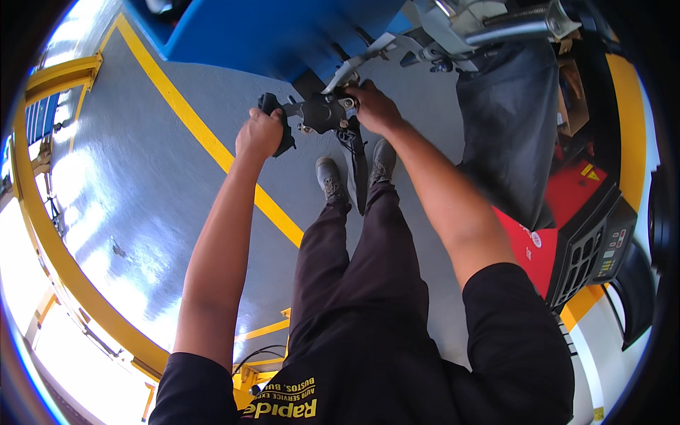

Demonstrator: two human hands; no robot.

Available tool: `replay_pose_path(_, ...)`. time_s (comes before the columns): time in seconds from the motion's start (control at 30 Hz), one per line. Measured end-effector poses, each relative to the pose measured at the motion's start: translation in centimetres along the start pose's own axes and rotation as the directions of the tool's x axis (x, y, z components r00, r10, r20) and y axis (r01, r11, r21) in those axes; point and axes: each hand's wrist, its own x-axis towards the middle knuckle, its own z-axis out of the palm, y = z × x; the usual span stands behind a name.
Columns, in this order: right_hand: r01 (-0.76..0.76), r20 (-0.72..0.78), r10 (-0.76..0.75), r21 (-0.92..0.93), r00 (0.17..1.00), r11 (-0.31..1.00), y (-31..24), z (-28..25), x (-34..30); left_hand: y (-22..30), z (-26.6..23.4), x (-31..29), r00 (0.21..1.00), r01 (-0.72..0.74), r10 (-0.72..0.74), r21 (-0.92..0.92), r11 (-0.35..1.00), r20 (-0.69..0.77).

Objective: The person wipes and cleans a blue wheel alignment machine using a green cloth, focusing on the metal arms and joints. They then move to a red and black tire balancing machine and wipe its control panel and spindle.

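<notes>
Two hands: the left hand [262, 133] left of one black knob [324, 113], the right hand [375, 108] just right of it. Below the knob, two grey shoes [329, 176]. Above, one blue casing [234, 35]. Rightward, one dark cloth [506, 120], one cardboard box [574, 98] and, lower, one red-and-black machine [531, 248].

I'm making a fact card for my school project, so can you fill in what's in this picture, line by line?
Left hand: closed around a black grip
Right hand: at the metal arm; its exact hold is hidden
Between the hands: a round black piece
Shoes: dark, on the floor
Floor: grey, with a yellow stripe
Top: a big blue object
Right side: a dark cloth-like cover, a red and black machine
</notes>
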Motion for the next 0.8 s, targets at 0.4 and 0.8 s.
replay_pose_path(0.4,-0.326,-0.11,0.318,-0.059,0.942,0.944,2.6,1.7,-1.6,-11.5,14.8,-5.1,0.989,-0.024,-0.067,-0.592,0.805,-0.131)
replay_pose_path(0.8,-0.053,0.134,-0.019,0.516,0.991,0.855,-0.4,2.4,-4.2,4.4,17.2,-6.0,0.924,-0.324,0.021,-0.752,0.574,-0.382)
